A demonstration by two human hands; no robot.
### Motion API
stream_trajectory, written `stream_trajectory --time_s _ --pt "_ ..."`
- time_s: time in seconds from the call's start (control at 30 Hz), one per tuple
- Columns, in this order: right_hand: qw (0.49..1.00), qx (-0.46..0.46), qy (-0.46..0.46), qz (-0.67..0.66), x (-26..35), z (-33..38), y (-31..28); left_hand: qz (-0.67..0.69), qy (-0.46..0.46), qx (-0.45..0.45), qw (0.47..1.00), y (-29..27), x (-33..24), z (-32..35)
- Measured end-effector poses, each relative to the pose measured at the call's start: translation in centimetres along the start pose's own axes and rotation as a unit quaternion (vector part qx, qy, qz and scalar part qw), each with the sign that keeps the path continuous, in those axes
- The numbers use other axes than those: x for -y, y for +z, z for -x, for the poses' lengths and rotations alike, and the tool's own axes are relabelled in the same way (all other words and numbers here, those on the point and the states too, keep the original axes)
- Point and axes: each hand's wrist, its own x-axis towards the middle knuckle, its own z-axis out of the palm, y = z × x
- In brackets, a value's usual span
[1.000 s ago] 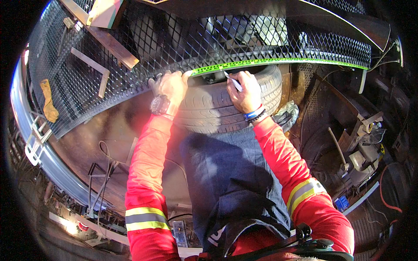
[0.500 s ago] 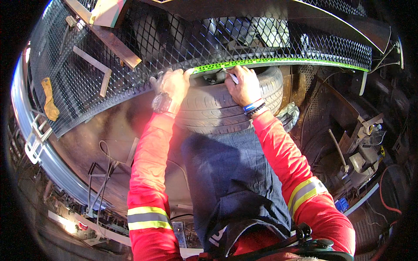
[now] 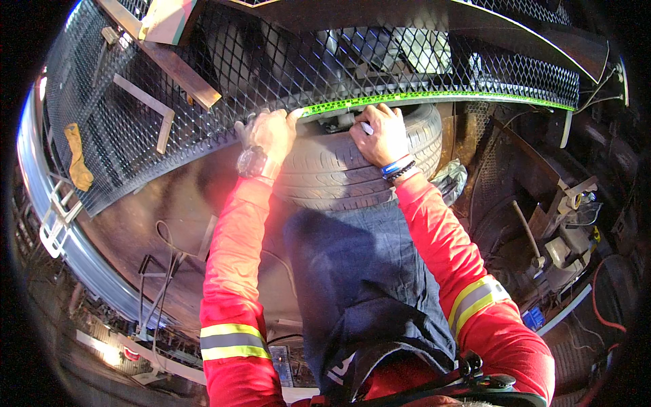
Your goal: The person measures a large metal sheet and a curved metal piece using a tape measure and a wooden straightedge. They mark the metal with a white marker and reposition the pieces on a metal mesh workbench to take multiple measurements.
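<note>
A bright green measuring tape (image 3: 434,96) runs along the near edge of a black expanded-metal mesh sheet (image 3: 291,64). My left hand (image 3: 271,136), with a watch at the wrist, is closed on the tape's left part and pins it to that edge. Just below the tape, my right hand (image 3: 382,138) is closed around a slim white marker-like stick (image 3: 367,128). The stick's tip is apart from the tape, though its exact kind is hard to make out. A worn tyre (image 3: 332,169) lies under the sheet's edge, beneath both hands.
On the mesh sit a rusty flat bar (image 3: 180,73), an angled metal piece (image 3: 163,125) and a tan glove-like item (image 3: 79,159). A curved metal sheet (image 3: 434,20) lies at the far side. Machine parts (image 3: 559,251) and a red hose (image 3: 600,305) are at the right.
My right hand has drawn slightly back from the tape, and the white stick has turned within the fingers. My left hand stays at nearly the same place on the tape.
</note>
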Motion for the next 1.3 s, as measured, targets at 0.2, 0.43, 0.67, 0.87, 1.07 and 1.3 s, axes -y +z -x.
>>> stream_trajectory --time_s 0.2,0.43,0.67,0.87,1.07,1.3 --pt "1.000 -0.007 0.005 0.020 0.0 -0.2 0.4 0.004 0.008 -0.016 1.000 0.0 0.1 -0.2" --pt "0.978 -0.127 -0.027 -0.163 -1.0 1.3 -2.0 0.046 0.037 0.063 0.996 -0.2 0.3 -0.6" --pt "0.934 -0.214 0.150 -0.246 -7.3 8.7 -13.5 0.164 0.174 0.225 0.944 -2.9 1.3 2.2" --pt "0.878 -0.362 0.210 -0.235 -15.4 15.7 -23.6 0.241 0.177 0.195 0.934 -3.7 -2.4 6.5" --pt "0.757 -0.534 0.269 -0.264 -27.8 19.0 -31.8 0.293 0.133 0.216 0.922 -1.4 -6.6 10.0" --pt "0.790 -0.530 0.267 -0.152 -51.4 15.9 -38.0 0.327 0.043 0.364 0.871 -1.8 -8.5 14.4"
